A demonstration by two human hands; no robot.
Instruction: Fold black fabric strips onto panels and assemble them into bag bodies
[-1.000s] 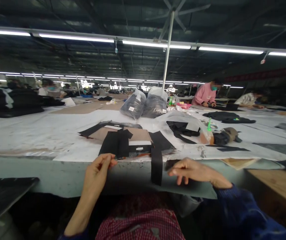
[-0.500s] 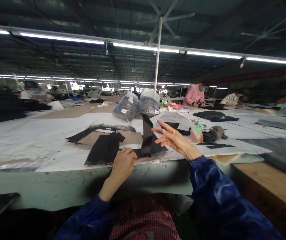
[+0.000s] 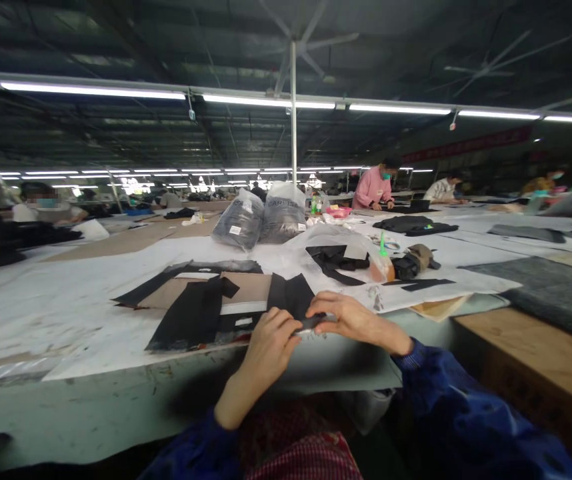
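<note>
My left hand (image 3: 271, 347) and my right hand (image 3: 353, 319) meet at the near edge of the long cutting table (image 3: 66, 300). Both pinch the near end of a black fabric piece (image 3: 290, 297) that lies flat on the table. The fingers of both hands are curled round its edge. To the left lies a wider black fabric panel (image 3: 189, 319) on brown pattern cardboard (image 3: 249, 288). More black strips (image 3: 141, 290) lie further left.
A clear plastic bag with black fabric (image 3: 339, 257) and a green-capped bottle (image 3: 383, 257) lie behind my hands. Two filled plastic bags (image 3: 261, 220) stand further back. A person in pink (image 3: 373, 187) works at a far table. Grey fabric (image 3: 546, 290) lies at right.
My right hand, raised with a black strip 0.5 s ago, has come down. The strip now lies flat, and both hands hold its near end. The camera has turned slightly to the right.
</note>
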